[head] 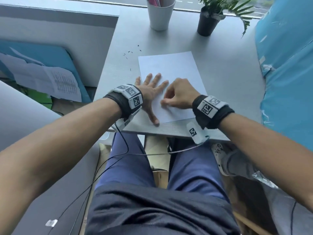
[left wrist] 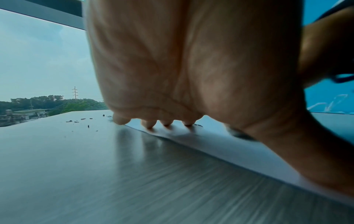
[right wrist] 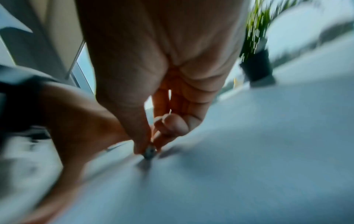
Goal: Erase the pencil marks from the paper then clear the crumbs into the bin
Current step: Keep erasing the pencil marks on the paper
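The left hand (head: pixel 149 92) lies flat with fingers spread, pinning the near-left corner of the paper (head: pixel 171 68) to the desk (head: pixel 228 68). The right hand (head: pixel 179 95) pinches a small grey eraser (right wrist: pixel 149 152) against the sheet beside it. Dark crumbs (head: pixel 130 52) lie scattered on the desk beyond the paper's far-left corner — no bin shows. Hard rubbing could crease the thin sheet if the left hand's hold slips, and a careless sweep would scatter crumbs off the edge.

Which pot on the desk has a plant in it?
The small black pot at the back right; the taller white cup beside it has no plant.
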A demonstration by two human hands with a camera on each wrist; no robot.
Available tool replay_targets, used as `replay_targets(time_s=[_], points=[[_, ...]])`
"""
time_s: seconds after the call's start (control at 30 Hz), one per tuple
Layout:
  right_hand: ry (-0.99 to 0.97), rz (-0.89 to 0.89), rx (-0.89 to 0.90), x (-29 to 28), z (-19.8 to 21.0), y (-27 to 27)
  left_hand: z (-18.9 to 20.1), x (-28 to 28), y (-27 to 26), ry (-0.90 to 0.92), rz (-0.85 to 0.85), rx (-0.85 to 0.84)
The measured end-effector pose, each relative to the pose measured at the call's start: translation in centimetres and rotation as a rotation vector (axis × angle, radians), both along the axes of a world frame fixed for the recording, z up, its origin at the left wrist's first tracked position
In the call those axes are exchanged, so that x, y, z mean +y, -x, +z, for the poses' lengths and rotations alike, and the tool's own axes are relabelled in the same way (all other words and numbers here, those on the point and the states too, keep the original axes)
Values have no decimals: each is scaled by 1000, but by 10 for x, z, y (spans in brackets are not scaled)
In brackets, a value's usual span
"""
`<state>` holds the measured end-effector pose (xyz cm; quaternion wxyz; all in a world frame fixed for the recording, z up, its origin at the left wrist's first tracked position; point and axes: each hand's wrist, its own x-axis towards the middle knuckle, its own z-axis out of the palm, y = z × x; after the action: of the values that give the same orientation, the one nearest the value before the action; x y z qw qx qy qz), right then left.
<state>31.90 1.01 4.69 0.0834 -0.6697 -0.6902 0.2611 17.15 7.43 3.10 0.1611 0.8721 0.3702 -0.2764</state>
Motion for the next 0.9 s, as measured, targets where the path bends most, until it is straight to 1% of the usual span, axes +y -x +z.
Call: replay_targets(time_s=[0.07,0.1,0.2,0.23,0.33,0.37,0.4,0.47,0.5,0.53,0.57,0.63,0.67,0.73,0.8,0.83,0.87,0.9], points=[[-94,-105,-12,12,3,-11,2,0,0,-1,6,-3],[-86,-96,10,7,1,-6,2,-1,0,4,11,1],[22,111,38,-25,-2,21,0,-1,0,-7,11,3],[42,120,33,-24,0,19,1,-1,0,-8,7,6],[-50,-77,14,6,6,-4,4,-3,-1,-13,14,13],[-78,-100,10,8,4,-5,5,-3,-2,-14,15,16],[-73,-76,13,3,2,0,5,-4,-2,-12,15,21],[-11,73,17,-20,-2,20,2,-2,-2,-17,15,20],[26,119,37,-30,-3,24,1,-2,-2,-21,11,23],[50,121,36,-29,0,21,1,-1,-1,-21,8,27],[44,72,18,-19,3,13,1,-1,-1,-16,11,29],[-39,-64,2,3,8,-4,3,-3,-3,-17,20,26],[-70,-92,-1,7,7,-8,4,-4,-3,-17,23,29],[-55,-38,3,-5,1,3,5,-5,-4,-23,26,34],[31,106,20,-30,-2,21,1,-4,-2,-22,22,29],[58,137,21,-32,-1,21,0,-4,-2,-20,18,27],[59,117,7,-25,2,15,1,-4,-1,-19,16,25],[23,52,-8,-12,3,6,1,-3,-2,-21,14,26]])
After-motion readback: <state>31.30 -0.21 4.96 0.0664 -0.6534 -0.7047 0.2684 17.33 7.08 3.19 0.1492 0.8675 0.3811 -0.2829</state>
